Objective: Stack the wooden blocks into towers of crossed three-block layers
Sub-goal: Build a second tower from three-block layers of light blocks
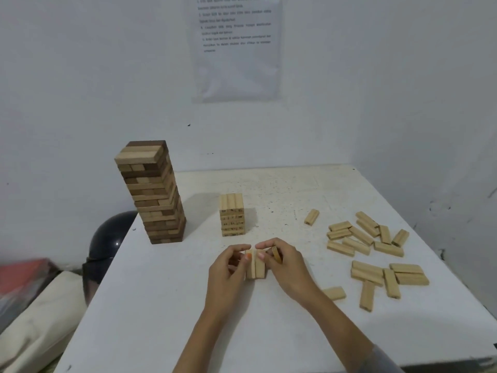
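Pale wood throughout: a row of blocks (255, 268) lies on the white counter (166, 305) front centre, long sides together and long axis running away from the camera, squeezed between both hands. Left hand (228, 267) has its fingers curled and pinches the row from the left, thumb on the near top edge. Right hand (286, 267) is curled round it from the right, fingertips over the far end. One more block, the tilted block (277, 254), stands slanted under the right fingers, just beside the row; can't tell how firmly it is held. Short tower (232, 215) of pale blocks stands just behind the hands, top layer of three running front to back, dark printed marks on the faces below. Tall tower (152, 192) of mixed dark and light blocks stands at the counter's left rear edge, well apart from the short one. Loose blocks (368, 249) lie scattered on the right side, some overlapping. One stray block (312, 217) lies between the pile and the short tower, another single block (334, 293) close to the right forearm. Dark helmet (113, 238) sits off the counter's left edge, beige cloth (35, 319) below it. Printed sheet (236, 47) hangs on the wall; text not legible.
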A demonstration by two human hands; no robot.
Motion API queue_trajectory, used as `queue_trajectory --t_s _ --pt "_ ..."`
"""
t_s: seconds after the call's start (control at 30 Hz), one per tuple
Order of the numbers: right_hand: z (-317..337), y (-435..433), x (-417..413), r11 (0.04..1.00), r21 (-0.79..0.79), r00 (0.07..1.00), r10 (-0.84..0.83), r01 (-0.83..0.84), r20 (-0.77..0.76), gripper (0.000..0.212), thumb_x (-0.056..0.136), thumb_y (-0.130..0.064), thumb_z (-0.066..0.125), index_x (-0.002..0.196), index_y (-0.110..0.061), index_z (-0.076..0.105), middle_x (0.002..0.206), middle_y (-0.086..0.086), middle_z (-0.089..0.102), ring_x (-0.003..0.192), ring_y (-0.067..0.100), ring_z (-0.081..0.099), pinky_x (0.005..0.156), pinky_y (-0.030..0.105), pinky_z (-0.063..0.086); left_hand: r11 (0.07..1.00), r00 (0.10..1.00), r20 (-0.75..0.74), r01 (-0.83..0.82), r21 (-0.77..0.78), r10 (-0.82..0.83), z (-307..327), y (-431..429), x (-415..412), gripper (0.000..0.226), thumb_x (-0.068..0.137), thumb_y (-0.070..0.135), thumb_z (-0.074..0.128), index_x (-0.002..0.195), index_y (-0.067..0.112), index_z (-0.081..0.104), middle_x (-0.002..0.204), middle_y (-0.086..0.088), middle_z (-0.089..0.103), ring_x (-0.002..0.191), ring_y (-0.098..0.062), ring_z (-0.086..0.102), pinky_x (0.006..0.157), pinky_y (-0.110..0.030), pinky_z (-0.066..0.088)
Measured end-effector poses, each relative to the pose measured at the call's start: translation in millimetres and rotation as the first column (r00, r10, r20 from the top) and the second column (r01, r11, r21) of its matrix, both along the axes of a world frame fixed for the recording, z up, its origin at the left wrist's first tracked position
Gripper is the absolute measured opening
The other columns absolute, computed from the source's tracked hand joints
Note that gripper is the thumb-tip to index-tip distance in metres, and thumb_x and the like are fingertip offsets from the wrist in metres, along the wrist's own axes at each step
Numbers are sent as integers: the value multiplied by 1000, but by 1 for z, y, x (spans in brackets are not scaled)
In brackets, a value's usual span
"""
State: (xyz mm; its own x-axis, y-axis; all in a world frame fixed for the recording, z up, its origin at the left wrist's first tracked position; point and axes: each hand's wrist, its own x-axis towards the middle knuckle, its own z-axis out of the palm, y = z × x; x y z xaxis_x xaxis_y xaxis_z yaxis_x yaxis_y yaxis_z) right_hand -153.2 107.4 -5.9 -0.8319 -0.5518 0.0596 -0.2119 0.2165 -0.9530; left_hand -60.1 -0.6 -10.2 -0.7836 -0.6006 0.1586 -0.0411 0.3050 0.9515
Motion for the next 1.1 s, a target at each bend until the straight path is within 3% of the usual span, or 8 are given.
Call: queue_trajectory --t_s 0.13,0.27,0.33,0.43,0.6,0.77,0.97,1.1 --pt "-1 -7 5 998 64 996 8 -3 -84 8 91 -13 64 99 -13 67 63 -9 48 55 -5 47 58 9 38 995 998 53 -39 -95 44 -7 -10 4 17 92 18 62 102 29 69 86 10 66 84 -3 56 70 -16 39" --pt "-4 -12 9 992 121 980 -3 27 -197 13 94 -19 61 106 -17 63 98 -4 47 84 -3 48 72 2 36 985 996 57 -56 -166 66 -14 -13 4 16 90 17 65 103 26 69 96 12 63 95 -7 55 81 -20 41" --pt "-2 -10 12 997 52 994 -59 64 -93 18 99 -18 50 114 -19 60 106 1 44 93 -3 47 75 -2 33 981 994 57 -85 -173 96 -12 -7 5 19 91 17 63 105 29 66 100 13 57 98 -2 50 81 -13 38" --pt "-4 -4 15 993 -52 994 -100 103 41 30 102 -12 38 118 -27 59 105 1 45 96 -3 47 77 -2 32 987 989 31 -142 -69 145 -13 -3 5 19 95 19 55 105 32 64 98 14 57 91 -3 54 77 -19 44" --pt "-13 -3 20 971 -27 953 -238 237 -188 31 92 -3 57 109 -29 60 90 -11 56 93 10 48 83 20 39 987 986 -40 -162 12 162 -9 -3 13 22 91 5 57 101 23 65 91 8 63 70 2 52 66 -12 41" --pt "-20 -4 20 945 -23 907 -320 326 -275 11 88 -8 68 98 -11 71 93 2 56 81 5 53 69 3 41 990 990 -35 -138 33 139 -5 1 16 27 88 1 57 98 25 66 89 8 65 76 0 57 66 -11 43" --pt "-15 -4 26 962 29 936 -259 273 -239 21 92 -6 58 110 -6 69 91 -1 51 78 3 54 69 5 41 998 999 -9 -47 -46 47 -8 4 13 30 92 9 56 102 36 65 94 18 63 77 1 56 68 -16 44" --pt "-13 7 30 994 90 978 -37 57 -208 58 81 -7 65 135 -19 48 105 -6 47 94 2 47 79 7 39 993 999 -4 -45 -108 45 -14 2 11 32 93 9 56 105 37 64 100 23 60 95 -7 58 81 -30 50"
